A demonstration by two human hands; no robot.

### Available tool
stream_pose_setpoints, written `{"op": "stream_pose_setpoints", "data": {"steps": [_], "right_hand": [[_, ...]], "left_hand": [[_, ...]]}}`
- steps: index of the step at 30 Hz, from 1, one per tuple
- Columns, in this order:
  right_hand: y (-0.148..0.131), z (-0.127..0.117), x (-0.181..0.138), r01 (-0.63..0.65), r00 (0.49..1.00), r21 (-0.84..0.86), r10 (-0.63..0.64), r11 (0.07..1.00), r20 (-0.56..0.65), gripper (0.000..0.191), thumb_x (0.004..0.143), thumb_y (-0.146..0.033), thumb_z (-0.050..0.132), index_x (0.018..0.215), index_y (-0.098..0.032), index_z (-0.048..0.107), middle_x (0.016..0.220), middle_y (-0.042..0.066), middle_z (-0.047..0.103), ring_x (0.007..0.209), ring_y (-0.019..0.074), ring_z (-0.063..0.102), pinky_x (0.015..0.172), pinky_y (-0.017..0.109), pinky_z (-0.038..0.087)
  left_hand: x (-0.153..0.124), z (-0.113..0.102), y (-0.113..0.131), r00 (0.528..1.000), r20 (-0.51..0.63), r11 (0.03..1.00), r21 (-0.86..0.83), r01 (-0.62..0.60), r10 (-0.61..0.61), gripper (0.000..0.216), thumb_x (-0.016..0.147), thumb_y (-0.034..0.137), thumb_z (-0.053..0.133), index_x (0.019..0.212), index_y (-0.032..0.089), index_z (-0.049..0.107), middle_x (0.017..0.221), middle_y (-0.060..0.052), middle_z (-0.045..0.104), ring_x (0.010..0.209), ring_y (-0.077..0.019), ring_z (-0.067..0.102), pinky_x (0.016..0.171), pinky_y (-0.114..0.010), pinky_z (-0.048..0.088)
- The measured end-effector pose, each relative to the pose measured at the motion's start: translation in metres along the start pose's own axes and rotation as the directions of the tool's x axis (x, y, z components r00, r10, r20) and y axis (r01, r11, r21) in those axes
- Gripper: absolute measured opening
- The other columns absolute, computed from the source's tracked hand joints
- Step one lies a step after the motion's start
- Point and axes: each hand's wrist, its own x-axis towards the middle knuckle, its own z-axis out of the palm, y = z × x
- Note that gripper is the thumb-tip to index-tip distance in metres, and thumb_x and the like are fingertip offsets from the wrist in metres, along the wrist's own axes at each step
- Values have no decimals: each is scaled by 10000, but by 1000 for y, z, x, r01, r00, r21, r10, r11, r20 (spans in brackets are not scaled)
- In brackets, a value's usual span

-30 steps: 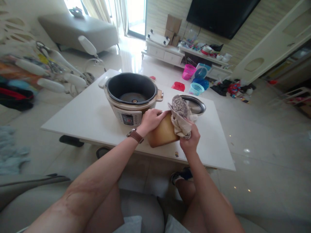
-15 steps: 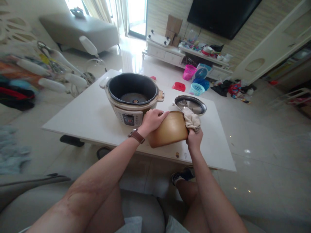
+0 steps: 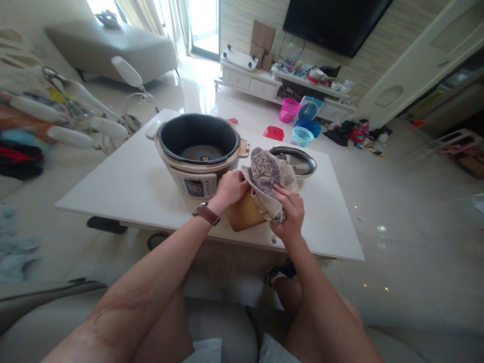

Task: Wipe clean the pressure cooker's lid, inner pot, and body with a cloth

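A golden inner pot (image 3: 245,213) is tilted over the front of the table, its mouth largely covered by a beige cloth with a grey pattern (image 3: 266,174). My left hand (image 3: 231,190) is closed on the pot's left rim, beside the cloth's edge. On the right, my right hand (image 3: 290,212) grips the cloth against the pot's side, fingers lying over the fabric. The open electric pressure cooker (image 3: 194,174), with its dark hollow interior and front control panel, stands just left of the pot. Behind the cloth rests the cooker's round lid (image 3: 308,166), underside up.
Everything stands on a white table (image 3: 109,186). A small dark bit (image 3: 274,239) lies near its front edge. A white lamp with several arms (image 3: 109,128) stands at the left. Beyond are a pink basket (image 3: 289,110), a light blue basket (image 3: 301,136) and a TV cabinet (image 3: 249,83).
The cloth, bunched at the pot's right side before, is now spread across the pot's mouth. My right hand has moved slightly left with it; my left hand stays on the rim.
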Motion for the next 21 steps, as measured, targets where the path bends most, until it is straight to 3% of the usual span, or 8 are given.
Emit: {"op": "stream_pose_setpoints", "data": {"steps": [2,4,9,13,17,19,21], "right_hand": [[10,2,1,-138,986,89,145,986,-79,440,846,-371,670,1275,-287,727,1377,87,749,1337,342,662,1143,495,491],[20,5,0,-274,941,218,308,937,-139,390,863,-357,671,1236,-263,732,1294,94,778,1233,318,708,1105,474,535],[42,15,-1,-453,803,470,576,758,-155,332,897,-386,648,1156,-219,772,1174,85,815,1179,274,722,1156,473,514],[51,15,-2,-461,754,534,630,709,-186,346,888,-395,651,1142,-205,789,1214,92,806,1226,268,707,1203,498,472],[48,3,-3,-421,732,522,618,741,-287,389,895,-378,649,1216,-199,777,1233,109,804,1210,282,723,1144,483,525],[44,-7,-4,-407,763,459,570,790,-304,403,907,-369,648,1258,-210,768,1249,114,804,1206,298,733,1112,476,549],[38,-17,-7,-361,835,358,469,861,-288,441,916,-367,648,1326,-237,746,1324,112,781,1282,321,710,1136,487,535]], "left_hand": [[0,-5,3,998,58,999,13,-39,38,490,951,483,613,565,190,536,595,-36,555,632,-161,483,615,-308,275],[-1,-9,4,992,118,999,-20,-33,35,602,935,624,592,527,197,469,531,-2,442,574,-134,399,581,-311,235],[-2,-7,1,997,79,997,-82,-6,12,655,925,662,556,483,203,402,523,14,310,554,-117,323,561,-314,199],[-3,1,-5,996,19,975,-203,91,-89,628,886,681,608,505,192,501,530,16,353,547,-111,326,539,-297,209],[-7,8,-5,954,-14,834,-490,254,-299,592,823,714,685,597,171,620,585,-7,535,563,-118,414,531,-273,296],[-12,11,-3,918,-8,730,-610,309,-396,583,769,721,755,671,151,683,669,-38,644,615,-137,507,561,-269,373],[-18,16,0,879,15,621,-701,350,-477,566,728,692,823,765,133,740,782,-72,730,702,-169,602,616,-274,452]]}}
